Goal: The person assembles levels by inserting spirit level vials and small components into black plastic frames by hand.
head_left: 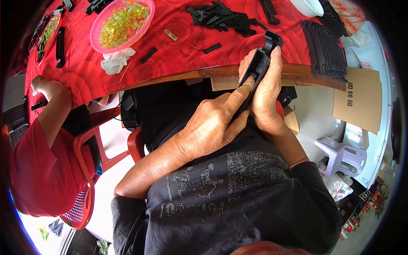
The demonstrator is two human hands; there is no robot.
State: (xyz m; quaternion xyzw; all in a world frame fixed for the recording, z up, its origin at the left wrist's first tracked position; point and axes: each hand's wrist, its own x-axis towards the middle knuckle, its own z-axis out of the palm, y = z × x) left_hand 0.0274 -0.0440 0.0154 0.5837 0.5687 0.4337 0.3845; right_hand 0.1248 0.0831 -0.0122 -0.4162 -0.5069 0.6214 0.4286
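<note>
Black housing [259, 63], one: likely light, stiff, smooth. Best hold: long sides, where your right hand [268, 90] closes. Your left hand [212, 123], half-curled, forefinger inside; grip unclear.

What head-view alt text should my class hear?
A right hand holds a long, hollow black plastic piece; the left hand touches it with an index finger. A round pink bowl of translucent yellow pieces stands on a red tablecloth.

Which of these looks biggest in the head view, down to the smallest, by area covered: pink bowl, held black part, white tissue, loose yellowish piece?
1. Pink bowl
2. Black part, though partly hidden and seemingly nearer the camera, so its true size is unsure
3. White tissue
4. Yellowish piece
</note>
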